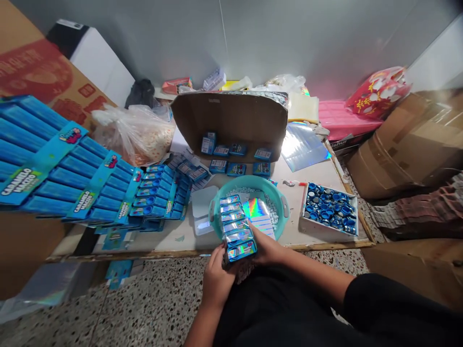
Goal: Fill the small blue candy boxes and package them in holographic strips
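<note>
A row of small shiny blue boxes [237,224] is held between my two hands, over the near rim of a turquoise basin [249,181]. My left hand [218,270] wraps the near left end of the row. From the right, my right hand [265,246] grips its side, with some fingers hidden behind the boxes. Inside the basin lie small white pellets [272,212] and a holographic sticker sheet [258,217]. Left of the basin, a translucent plastic tray [204,202] rests on the table.
Stacked blue cartons [87,178] fill the left side. Behind the basin stands an upright cardboard piece [231,115] with several small blue boxes [237,168] before it. A white box of blue caps [330,208] sits right. Cardboard boxes [405,140] line the far right.
</note>
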